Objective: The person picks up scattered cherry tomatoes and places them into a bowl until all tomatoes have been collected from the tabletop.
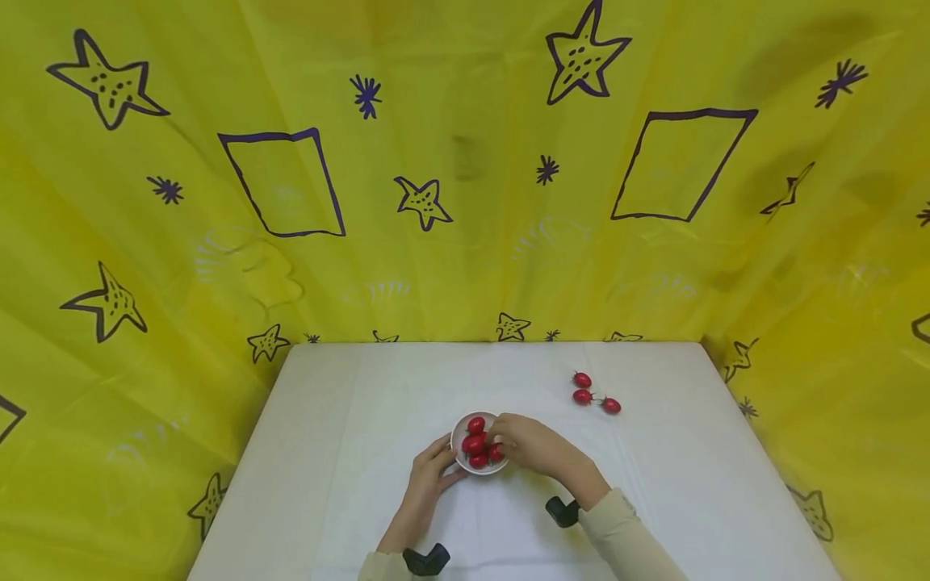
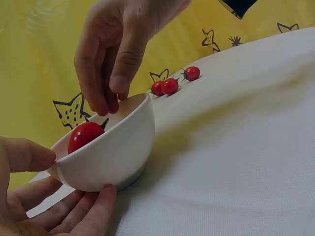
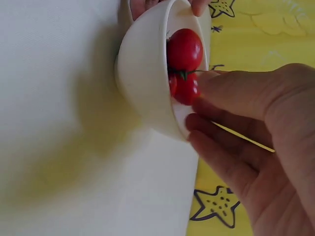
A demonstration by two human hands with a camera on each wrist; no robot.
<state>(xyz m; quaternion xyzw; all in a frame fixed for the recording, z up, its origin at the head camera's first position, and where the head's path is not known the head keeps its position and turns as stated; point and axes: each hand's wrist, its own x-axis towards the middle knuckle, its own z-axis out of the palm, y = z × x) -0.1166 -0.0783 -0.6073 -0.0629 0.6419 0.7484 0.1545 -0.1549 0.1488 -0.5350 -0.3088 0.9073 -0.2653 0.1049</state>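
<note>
A small white bowl (image 1: pixel 485 472) stands at the front middle of the table with several red cherry tomatoes (image 1: pixel 474 445) inside. My left hand (image 1: pixel 429 476) holds it from the left, thumb at the rim and fingers under its side in the left wrist view. My right hand (image 1: pixel 534 445) reaches over the right rim. In the right wrist view, its thumb and forefinger tips pinch the near end of a cherry tomato (image 3: pixel 187 91) with a green stem. Another tomato (image 3: pixel 185 49) lies beside that one. The bowl wall hides some fingertips in the left wrist view.
Three more cherry tomatoes (image 1: pixel 583 397) lie grouped on the white tabletop (image 1: pixel 407 379), right and behind the bowl. Yellow curtains (image 1: pixel 465 266) with drawn stars enclose the table at the back and both sides. Each wrist wears a dark camera mount (image 1: pixel 427 559).
</note>
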